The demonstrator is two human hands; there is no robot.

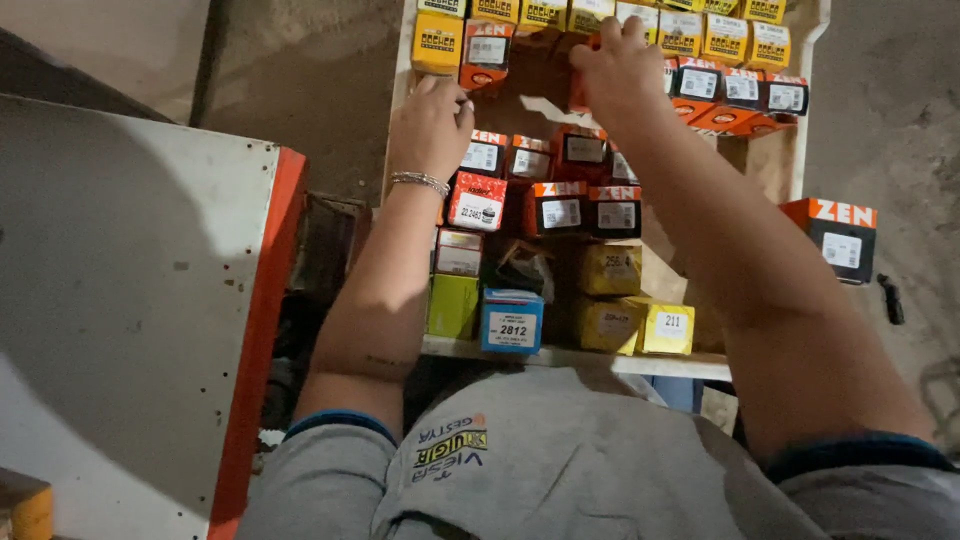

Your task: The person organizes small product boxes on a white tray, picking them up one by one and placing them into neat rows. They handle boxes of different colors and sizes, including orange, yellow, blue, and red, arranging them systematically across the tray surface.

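Starting nearest: blue square cardboard box [512, 322] and yellow cardboard boxes [667, 329] sit along the white tray's near edge [580, 357]. Farther in, left hand [432, 125] rests curled against the left edge beside orange-and-black boxes [560, 207]. Farthest, right hand [622, 68] grips an orange box [578, 92], long axis near-to-far, mostly hidden. Bare tray floor shows right of it.
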